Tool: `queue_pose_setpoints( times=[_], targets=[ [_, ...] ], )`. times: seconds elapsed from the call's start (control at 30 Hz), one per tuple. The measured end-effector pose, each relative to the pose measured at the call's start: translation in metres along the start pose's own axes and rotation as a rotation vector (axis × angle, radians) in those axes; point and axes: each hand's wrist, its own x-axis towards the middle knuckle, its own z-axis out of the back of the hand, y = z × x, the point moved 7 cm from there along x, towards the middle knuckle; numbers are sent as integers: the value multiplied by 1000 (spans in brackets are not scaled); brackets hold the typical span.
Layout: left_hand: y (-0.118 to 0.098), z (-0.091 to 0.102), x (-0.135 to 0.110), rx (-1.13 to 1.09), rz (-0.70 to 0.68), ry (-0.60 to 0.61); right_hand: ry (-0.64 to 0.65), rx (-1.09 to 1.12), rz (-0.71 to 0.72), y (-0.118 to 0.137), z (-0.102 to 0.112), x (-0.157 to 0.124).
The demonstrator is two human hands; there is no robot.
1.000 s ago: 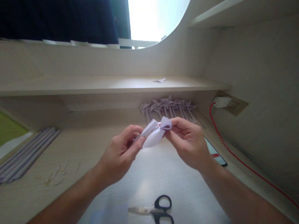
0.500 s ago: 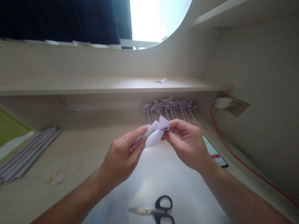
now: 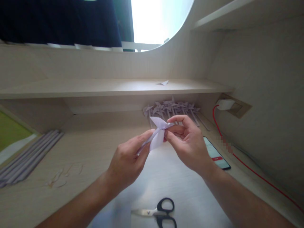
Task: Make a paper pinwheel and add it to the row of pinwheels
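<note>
Both my hands hold a pale lilac folded paper piece (image 3: 157, 134) above the middle of the wooden desk. My left hand (image 3: 128, 160) pinches its lower left end between thumb and forefinger. My right hand (image 3: 187, 142) pinches the upper right part, where the paper folds come together. Behind my hands, under the shelf, lies a row of several finished lilac paper pinwheels (image 3: 172, 109) on sticks.
Black-handled scissors (image 3: 158, 212) lie near the front edge on a white sheet (image 3: 166, 180). A phone (image 3: 216, 153) lies to the right, beside a red cable (image 3: 249, 167) from a wall charger (image 3: 225, 104). Rolled paper sticks (image 3: 26, 158) lie at left. A paper scrap (image 3: 163, 83) sits on the shelf.
The paper piece has been turned and folded flatter, with one pointed flap now standing up. My right fingers have shifted closer to its centre; both hands stay in about the same place.
</note>
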Motion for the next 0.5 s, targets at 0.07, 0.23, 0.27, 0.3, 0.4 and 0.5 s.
queue_pose_setpoints(
  times=[0.07, 0.23, 0.27, 0.3, 0.4, 0.5],
  targets=[
    [4, -5, 1, -17, 60, 27, -9, -40, 14, 0, 2, 0],
    [12, -27, 11, -277, 262, 134, -86, -208, 111, 3, 14, 2],
    [12, -32, 13, -352, 290, 157, -95, -229, 116, 2, 16, 3],
    [12, -37, 15, -424, 313, 177, -104, -245, 117, 1, 18, 3],
    [13, -51, 21, -604, 361, 200, -156, -250, 118, 1, 28, 4],
    [19, -60, 26, -736, 391, 160, -240, -190, 128, 2, 42, 0]
  ],
)
